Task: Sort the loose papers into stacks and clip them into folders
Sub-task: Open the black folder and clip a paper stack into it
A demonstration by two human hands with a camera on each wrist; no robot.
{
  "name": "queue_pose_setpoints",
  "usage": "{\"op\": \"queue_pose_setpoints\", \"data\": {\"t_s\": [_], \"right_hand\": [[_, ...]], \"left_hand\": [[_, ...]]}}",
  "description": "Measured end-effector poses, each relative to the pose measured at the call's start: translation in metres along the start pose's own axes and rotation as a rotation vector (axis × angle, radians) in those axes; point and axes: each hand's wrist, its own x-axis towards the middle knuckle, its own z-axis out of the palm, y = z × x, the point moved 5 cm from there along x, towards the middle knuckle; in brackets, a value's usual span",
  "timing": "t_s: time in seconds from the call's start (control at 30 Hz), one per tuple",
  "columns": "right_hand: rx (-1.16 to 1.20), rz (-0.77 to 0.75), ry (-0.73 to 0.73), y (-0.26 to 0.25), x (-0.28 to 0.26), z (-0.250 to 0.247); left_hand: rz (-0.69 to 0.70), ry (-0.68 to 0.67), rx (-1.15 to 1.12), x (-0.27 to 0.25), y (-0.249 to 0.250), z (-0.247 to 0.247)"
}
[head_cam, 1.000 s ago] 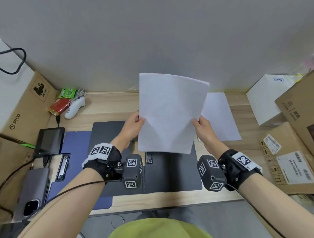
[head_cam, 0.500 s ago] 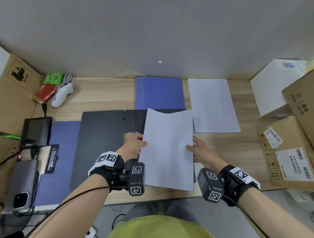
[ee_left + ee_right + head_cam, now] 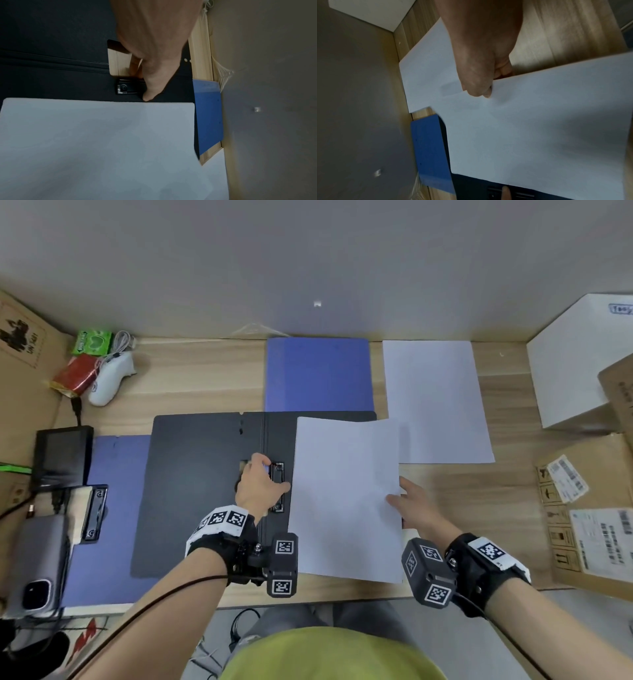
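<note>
An open black folder lies flat in the middle of the desk, its metal clip beside the spine. My left hand pinches that clip, thumb on top and fingers in the cut-out beside it. A white paper stack lies tilted over the folder's right half, just right of the clip. My right hand pinches the stack's right edge, thumb on top and fingers under it. A second white paper stack lies at the back right. A blue folder lies behind the black one.
Another blue folder with its own clip lies at the left, next to a phone and a small screen. A white controller sits at the back left. Cardboard boxes and a white box line the right.
The paper stack came down from upright to lie over the black folder's right half. My left hand let go of it and moved onto the clip. My right hand still holds the stack's edge.
</note>
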Motion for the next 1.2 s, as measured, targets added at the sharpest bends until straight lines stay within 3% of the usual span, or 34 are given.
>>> {"op": "queue_pose_setpoints", "data": {"t_s": [0.13,0.33,1.2], "right_hand": [[0.004,-0.063,-0.014,-0.004,0.006,-0.002],[0.001,-0.123,-0.027,-0.006,0.016,-0.003],[-0.116,-0.240,0.037,-0.014,-0.003,0.008]], "left_hand": [[0.044,0.022,0.045,0.001,0.005,-0.002],[0.107,-0.057,0.041,0.000,0.006,-0.009],[0.153,-0.126,-0.017,-0.001,-0.005,-0.014]]}}
